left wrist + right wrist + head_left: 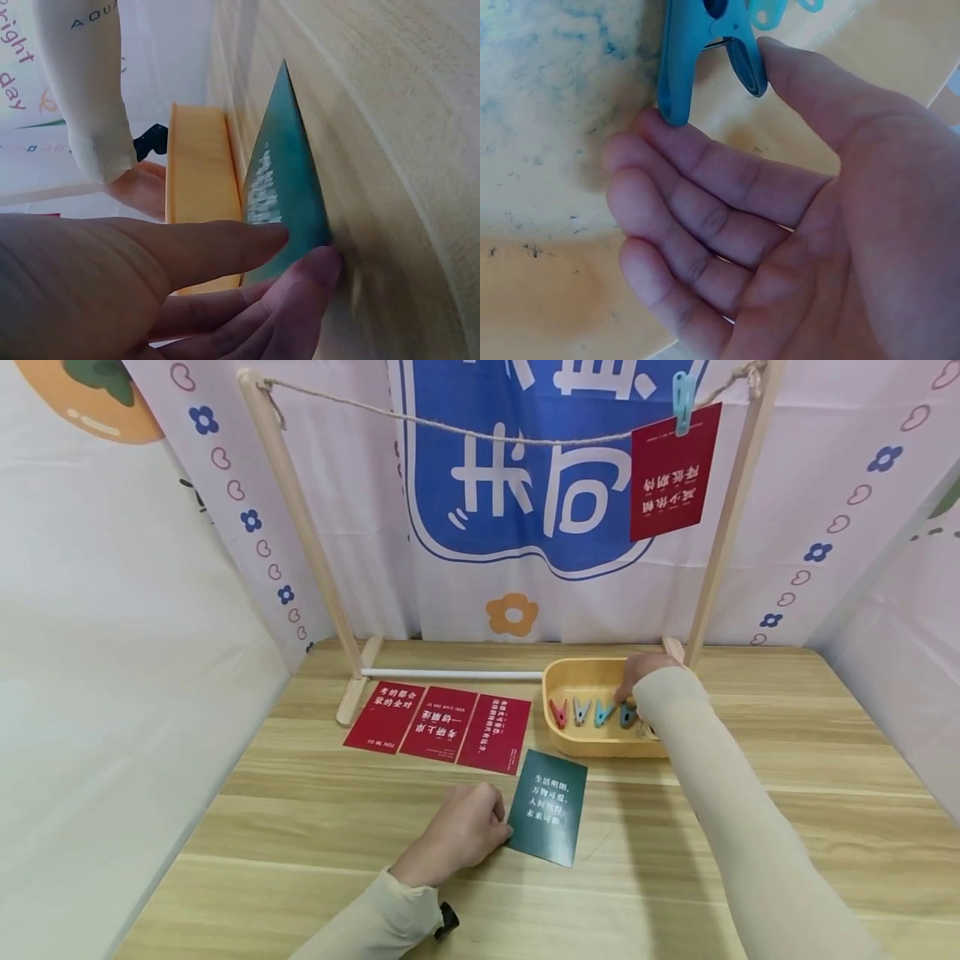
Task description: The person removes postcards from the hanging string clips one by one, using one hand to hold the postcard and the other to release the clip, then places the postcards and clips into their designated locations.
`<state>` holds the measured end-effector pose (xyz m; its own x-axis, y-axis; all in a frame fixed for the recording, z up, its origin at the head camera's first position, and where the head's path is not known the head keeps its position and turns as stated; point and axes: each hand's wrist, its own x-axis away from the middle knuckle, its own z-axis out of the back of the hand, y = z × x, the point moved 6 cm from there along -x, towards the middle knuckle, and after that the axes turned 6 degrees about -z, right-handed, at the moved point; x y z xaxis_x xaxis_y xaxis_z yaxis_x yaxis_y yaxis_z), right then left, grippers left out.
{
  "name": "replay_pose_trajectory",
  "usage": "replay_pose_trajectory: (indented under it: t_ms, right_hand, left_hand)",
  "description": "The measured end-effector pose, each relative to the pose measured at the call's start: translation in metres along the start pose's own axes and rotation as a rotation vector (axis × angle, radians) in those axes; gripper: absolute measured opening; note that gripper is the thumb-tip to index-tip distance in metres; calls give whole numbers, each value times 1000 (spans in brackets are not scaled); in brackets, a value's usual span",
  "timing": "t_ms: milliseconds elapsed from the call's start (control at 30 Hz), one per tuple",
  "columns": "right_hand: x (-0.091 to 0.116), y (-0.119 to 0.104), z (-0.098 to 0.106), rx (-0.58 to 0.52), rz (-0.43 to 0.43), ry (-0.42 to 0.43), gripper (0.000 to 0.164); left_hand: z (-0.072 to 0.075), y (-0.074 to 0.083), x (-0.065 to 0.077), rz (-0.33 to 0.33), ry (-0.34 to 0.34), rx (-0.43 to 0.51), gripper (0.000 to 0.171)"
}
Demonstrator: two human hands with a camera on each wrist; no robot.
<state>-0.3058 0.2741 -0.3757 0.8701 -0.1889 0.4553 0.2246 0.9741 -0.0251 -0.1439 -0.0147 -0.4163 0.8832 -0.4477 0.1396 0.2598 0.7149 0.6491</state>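
My left hand (468, 827) is at the lower left edge of a green card (549, 806) with white lettering. In the left wrist view its thumb and fingertips pinch the card's edge near the tabletop. My right hand (647, 673) reaches into the yellow tray (592, 747). There, thumb and index finger pinch the two handles of a blue clothespin (676, 67), the other fingers spread alongside. Red, greyish and light blue clothespins lie in a row in the tray, the light blue one (603, 713) close to this hand. My right forearm hides the tray's right end.
Three red cards (438, 723) lie side by side left of the tray. Behind stands a wooden frame (303, 522) with a rope (450, 428) across it. A light blue clothespin (683, 402) holds a red card (675, 477) on the rope's right side. A white rod (450, 675) joins the frame's feet.
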Motion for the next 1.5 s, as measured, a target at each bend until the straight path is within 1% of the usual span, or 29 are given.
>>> replay_pose_trajectory:
  t_ms: [100,267,500,600,700,800,933,1100,1200,1333,1500]
  right_hand:
    - [-2,1,0,-6,3,-2,33]
    - [2,-2,1,32,27,5,32]
    - [5,-2,3,82,69,2,37]
    - [5,-1,6,92,81,0,38]
    - [2,1,9,76,95,-29,44]
    - [-3,3,13,32,84,-55,48]
    - [-5,5,19,-11,93,-54,49]
    - [-1,3,26,-7,174,-18,57]
    - [4,3,31,-13,213,19,58]
    - [11,1,36,-40,270,79,48]
    - [20,-5,41,-67,404,176,34]
  left_hand:
    - [1,1,0,-6,-1,-12,23]
    - [2,2,1,-21,-8,-6,21]
    - [5,3,1,-37,-44,37,14]
    - [10,4,-1,-59,-45,54,19]
    - [14,5,-4,-86,-40,75,23]
    - [18,5,-6,-106,-27,98,25]
    - [25,4,-10,-136,13,130,26]
    - [33,4,-15,-176,76,155,26]
    - [38,4,-17,-189,116,184,27]
    - [45,2,-20,-193,160,230,26]
    - [55,-2,-25,-200,245,236,29]
